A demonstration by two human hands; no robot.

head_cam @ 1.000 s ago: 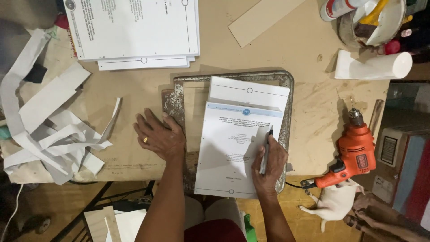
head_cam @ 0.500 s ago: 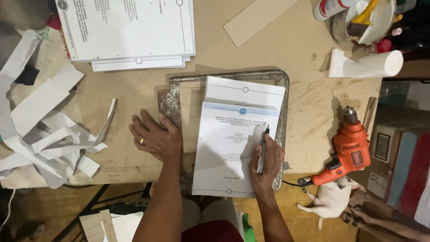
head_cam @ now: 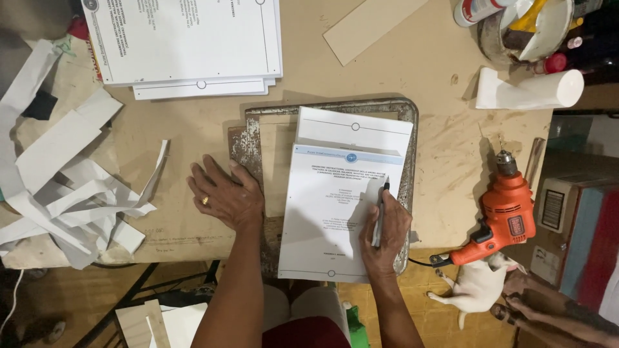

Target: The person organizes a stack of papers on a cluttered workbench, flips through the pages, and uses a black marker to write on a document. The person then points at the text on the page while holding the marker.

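At the near edge of the counter [head_cam: 193,129], a little right of the middle, I see a stack of printed white sheets [head_cam: 335,206] lying on a worn metal tray [head_cam: 406,129]. The top sheet sits slightly lower than the one under it, so a strip of the lower sheet shows at the far side. My right hand [head_cam: 383,235] rests on the lower right part of the top sheet, and its grip is clenched around a dark pen [head_cam: 380,212]. The pen points away from me, with its tip touching the paper near the right edge of the sheet. My left hand [head_cam: 225,193] lies flat on the counter just beside the left rim of the tray, fingers spread, grasping nothing; a ring is on one finger. This hand does not touch the sheets, it is only near their left edge.

At the far edge of the counter, left of the middle, another pile of printed pages [head_cam: 187,45] lies. Along the left edge there is a heap of cut white paper strips [head_cam: 71,187]. At the right edge an orange electric drill [head_cam: 503,212] lies with its bit pointing to the far side, well apart from the pen. Near the far right corner I see a white paper roll [head_cam: 529,90] and a round container [head_cam: 522,29] with tools inside. On the floor below the drill a small white animal [head_cam: 477,283] stands.
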